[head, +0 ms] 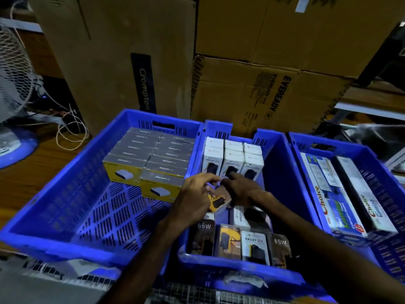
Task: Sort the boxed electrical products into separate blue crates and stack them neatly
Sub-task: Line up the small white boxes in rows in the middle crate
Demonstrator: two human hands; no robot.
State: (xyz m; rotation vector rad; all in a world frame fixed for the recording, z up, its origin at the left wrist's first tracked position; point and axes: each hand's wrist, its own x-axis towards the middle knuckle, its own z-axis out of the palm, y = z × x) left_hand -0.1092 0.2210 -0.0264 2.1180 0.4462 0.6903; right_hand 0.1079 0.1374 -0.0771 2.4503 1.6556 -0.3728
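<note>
Three blue crates stand side by side. The left crate [54, 207] holds rows of yellow-and-grey boxes [151, 159] stacked at its far end. The middle crate [282, 172] has white Halley boxes [232, 161] upright at the back and mixed boxes marked 65W [202, 238], a yellow one and another Halley box along the front. Both hands meet over the middle crate. My left hand [192, 198] and my right hand [241, 189] together hold a small yellow-and-black box [217, 201]. The right crate [381, 172] carries long Choice boxes [337, 198].
Large brown cartons [252, 84] rise right behind the crates. A white fan [13, 80] and loose cables [70, 128] sit on the wooden table at far left. A wire mesh surface [65, 277] lies in front of the crates.
</note>
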